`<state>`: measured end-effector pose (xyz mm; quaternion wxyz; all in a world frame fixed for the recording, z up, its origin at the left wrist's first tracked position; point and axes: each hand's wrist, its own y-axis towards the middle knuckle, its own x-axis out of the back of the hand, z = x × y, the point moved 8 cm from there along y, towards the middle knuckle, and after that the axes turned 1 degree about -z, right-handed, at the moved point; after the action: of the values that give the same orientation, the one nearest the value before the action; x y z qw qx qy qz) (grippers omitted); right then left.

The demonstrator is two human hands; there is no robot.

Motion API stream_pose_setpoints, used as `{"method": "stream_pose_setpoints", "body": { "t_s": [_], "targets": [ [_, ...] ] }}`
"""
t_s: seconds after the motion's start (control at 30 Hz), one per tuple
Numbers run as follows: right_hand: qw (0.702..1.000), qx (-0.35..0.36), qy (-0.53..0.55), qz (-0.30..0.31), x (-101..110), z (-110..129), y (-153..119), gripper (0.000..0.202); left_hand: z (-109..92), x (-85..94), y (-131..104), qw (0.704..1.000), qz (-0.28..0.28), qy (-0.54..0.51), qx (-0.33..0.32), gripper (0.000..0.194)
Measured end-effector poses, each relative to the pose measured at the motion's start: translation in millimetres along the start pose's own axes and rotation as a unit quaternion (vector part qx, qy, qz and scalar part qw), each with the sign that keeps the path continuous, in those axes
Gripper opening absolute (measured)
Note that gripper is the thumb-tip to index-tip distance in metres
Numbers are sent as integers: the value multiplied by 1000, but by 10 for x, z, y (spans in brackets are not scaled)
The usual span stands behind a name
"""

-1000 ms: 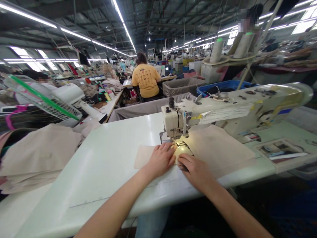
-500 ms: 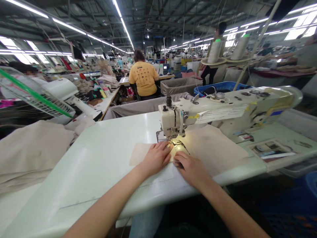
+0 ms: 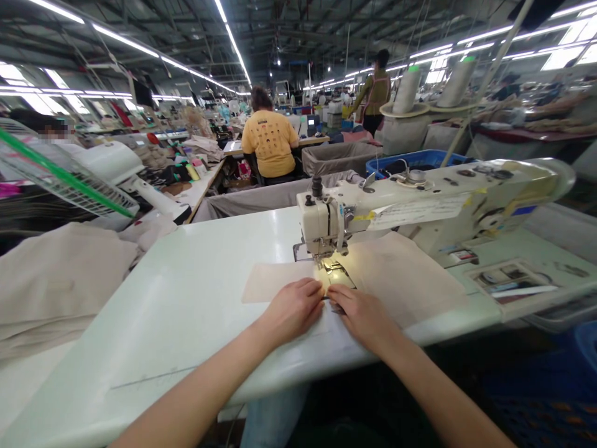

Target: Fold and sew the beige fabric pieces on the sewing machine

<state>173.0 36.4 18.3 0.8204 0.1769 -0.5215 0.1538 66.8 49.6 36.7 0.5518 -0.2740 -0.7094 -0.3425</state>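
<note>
The left hand (image 3: pixel 298 305) and right hand (image 3: pixel 366 314) are resting almost fingertip to fingertip, just in front of the needle area of a sewing machine (image 3: pixel 319 224). Both are bending their fingers down at the beige fabric (image 3: pixel 405 274); whether either is pinching it, I cannot tell. The fabric is lying on the pale bench (image 3: pixel 200 274), spreading wide to the right below the machine's arm and showing a narrower part to the left. A yellowish light is shining on a metal guide (image 3: pixel 336 267) beside the fingers. Folded beige cloth (image 3: pixel 60 274) is piling up at far left.
</note>
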Motion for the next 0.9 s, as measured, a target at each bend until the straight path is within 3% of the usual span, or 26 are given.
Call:
{"method": "stream_pose_setpoints", "body": {
  "t_s": [0.4, 0.63, 0.9],
  "targets": [
    [1000, -15, -17, -14, 118, -71, 383, 25, 417, 56, 255, 999, -19, 7, 33, 30],
    [999, -25, -10, -19, 124, -60, 270, 30, 489, 49, 285, 999, -24, 16, 13, 33],
    [999, -45, 3, -28, 69, -33, 160, 37, 507, 26, 204, 997, -72, 0, 33, 30]
  ]
}}
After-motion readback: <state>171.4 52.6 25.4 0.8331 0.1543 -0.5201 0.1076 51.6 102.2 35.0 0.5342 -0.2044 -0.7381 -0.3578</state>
